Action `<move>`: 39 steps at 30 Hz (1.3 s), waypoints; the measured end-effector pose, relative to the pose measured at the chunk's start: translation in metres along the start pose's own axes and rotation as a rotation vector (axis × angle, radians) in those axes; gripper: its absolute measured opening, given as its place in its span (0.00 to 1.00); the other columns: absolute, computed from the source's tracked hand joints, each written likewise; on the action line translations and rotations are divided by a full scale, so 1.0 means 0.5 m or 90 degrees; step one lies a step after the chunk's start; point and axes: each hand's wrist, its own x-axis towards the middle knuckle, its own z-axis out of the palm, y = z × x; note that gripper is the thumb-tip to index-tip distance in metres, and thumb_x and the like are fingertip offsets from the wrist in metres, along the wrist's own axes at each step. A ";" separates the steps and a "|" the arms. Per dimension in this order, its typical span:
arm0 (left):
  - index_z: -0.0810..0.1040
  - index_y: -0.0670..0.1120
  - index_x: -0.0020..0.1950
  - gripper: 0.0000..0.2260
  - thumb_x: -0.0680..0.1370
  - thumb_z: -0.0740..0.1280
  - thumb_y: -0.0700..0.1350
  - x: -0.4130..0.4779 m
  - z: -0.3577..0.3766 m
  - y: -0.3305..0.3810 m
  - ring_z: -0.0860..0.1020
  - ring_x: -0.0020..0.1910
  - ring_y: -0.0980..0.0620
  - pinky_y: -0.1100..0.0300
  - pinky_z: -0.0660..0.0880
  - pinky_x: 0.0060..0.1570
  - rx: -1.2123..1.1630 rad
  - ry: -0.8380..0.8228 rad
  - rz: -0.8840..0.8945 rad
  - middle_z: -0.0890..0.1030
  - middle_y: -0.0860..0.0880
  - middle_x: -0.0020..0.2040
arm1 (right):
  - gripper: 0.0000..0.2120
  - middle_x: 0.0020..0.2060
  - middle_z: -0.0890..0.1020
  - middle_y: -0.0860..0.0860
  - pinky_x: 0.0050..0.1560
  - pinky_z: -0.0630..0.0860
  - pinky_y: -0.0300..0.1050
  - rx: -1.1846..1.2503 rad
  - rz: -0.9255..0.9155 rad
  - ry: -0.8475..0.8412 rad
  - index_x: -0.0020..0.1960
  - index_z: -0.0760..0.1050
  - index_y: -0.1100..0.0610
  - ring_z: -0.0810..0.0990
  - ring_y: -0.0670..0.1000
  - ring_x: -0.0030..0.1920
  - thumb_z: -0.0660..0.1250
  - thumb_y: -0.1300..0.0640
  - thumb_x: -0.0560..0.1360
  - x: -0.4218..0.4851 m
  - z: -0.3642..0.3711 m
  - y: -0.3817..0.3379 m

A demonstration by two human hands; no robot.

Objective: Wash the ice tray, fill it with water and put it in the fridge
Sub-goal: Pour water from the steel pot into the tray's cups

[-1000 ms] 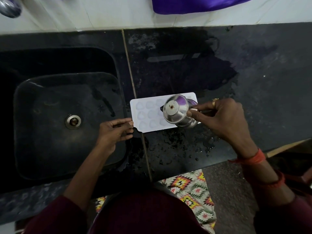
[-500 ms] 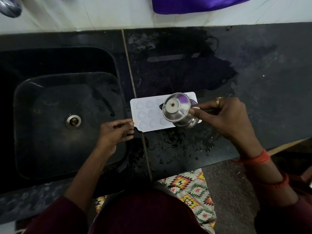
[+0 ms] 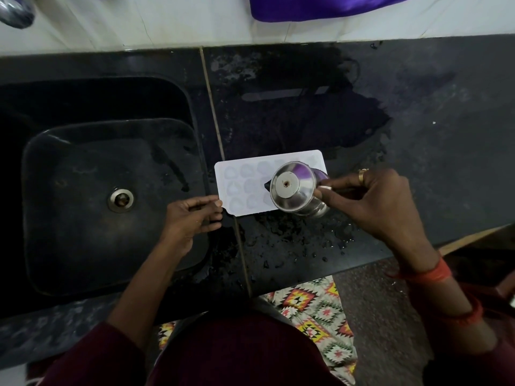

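Observation:
A white ice tray with several rounded cells lies flat on the black wet counter, just right of the sink. My left hand pinches the tray's near left corner. My right hand grips a steel cup, tipped on its side over the tray's right half, its base facing me. The cup hides the tray's right cells. Whether water is flowing out, I cannot see.
A black sink with a metal drain sits to the left. A tap shows at the top left. Purple cloth hangs on the white tiled wall. Water drops cover the counter's front edge.
The steel cup has drifted slightly left over the tray and my right hand has shifted a little. My left hand stays on the tray's corner.

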 end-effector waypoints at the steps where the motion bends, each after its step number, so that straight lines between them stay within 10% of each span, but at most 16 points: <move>1: 0.85 0.43 0.49 0.04 0.74 0.75 0.38 0.000 0.000 0.000 0.83 0.33 0.55 0.62 0.81 0.32 0.001 -0.001 0.000 0.86 0.46 0.37 | 0.24 0.35 0.87 0.44 0.40 0.84 0.46 -0.003 0.002 0.000 0.46 0.87 0.46 0.85 0.39 0.35 0.70 0.30 0.62 -0.002 0.001 0.002; 9: 0.85 0.43 0.49 0.04 0.74 0.75 0.38 -0.001 0.000 -0.001 0.83 0.33 0.55 0.61 0.81 0.33 0.001 0.003 -0.004 0.86 0.46 0.37 | 0.23 0.33 0.86 0.44 0.30 0.72 0.29 -0.033 -0.015 -0.013 0.46 0.87 0.45 0.81 0.37 0.30 0.68 0.29 0.64 -0.013 0.009 0.008; 15: 0.85 0.43 0.49 0.05 0.74 0.75 0.38 -0.003 0.000 0.000 0.83 0.33 0.55 0.61 0.81 0.33 0.000 0.000 -0.002 0.86 0.46 0.37 | 0.19 0.34 0.87 0.44 0.38 0.84 0.49 -0.049 -0.002 0.002 0.47 0.87 0.45 0.84 0.40 0.33 0.71 0.33 0.65 -0.018 0.015 0.010; 39: 0.85 0.43 0.49 0.04 0.75 0.75 0.38 -0.003 0.001 -0.002 0.83 0.33 0.55 0.61 0.82 0.33 -0.004 0.001 0.004 0.86 0.46 0.38 | 0.17 0.34 0.87 0.46 0.38 0.84 0.52 0.036 0.013 0.009 0.47 0.88 0.48 0.85 0.41 0.34 0.75 0.38 0.65 -0.028 0.003 0.004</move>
